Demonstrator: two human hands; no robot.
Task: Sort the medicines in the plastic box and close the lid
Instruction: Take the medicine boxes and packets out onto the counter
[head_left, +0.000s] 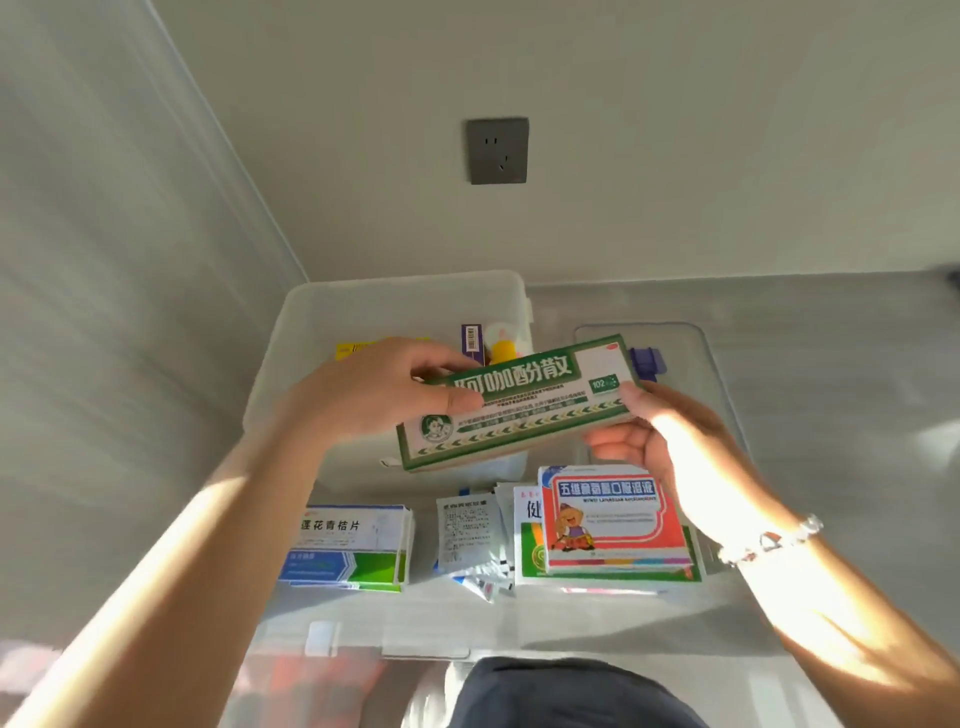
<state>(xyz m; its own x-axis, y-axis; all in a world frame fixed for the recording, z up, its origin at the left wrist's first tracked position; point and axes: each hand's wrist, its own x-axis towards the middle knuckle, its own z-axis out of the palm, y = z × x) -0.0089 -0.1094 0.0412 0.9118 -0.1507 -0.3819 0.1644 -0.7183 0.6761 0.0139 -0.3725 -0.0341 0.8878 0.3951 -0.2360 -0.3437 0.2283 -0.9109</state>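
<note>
In the middle of the frame, two bare hands hold up a long green and white cardboard medicine box. The left hand grips its left end, thumb on the front and fingers curled behind. The right hand holds the right end from below, fingers wrapped around the edge. A beaded bracelet sits on the right wrist.

Behind the held box, near the back wall, is a clear plastic box with its top open. Inside it you can see a yellow packet, a purple packet with a barcode and a small bottle with a yellow cap.

To the right of it, the clear flat lid with a purple clip lies on the grey table.

Lower in the frame more medicines lie on the table: a blue, white and green box at the left, some white paper sachets in the middle, and a red box with a cartoon bear stacked on other packs at the right.

A grey wall socket is at the top.
</note>
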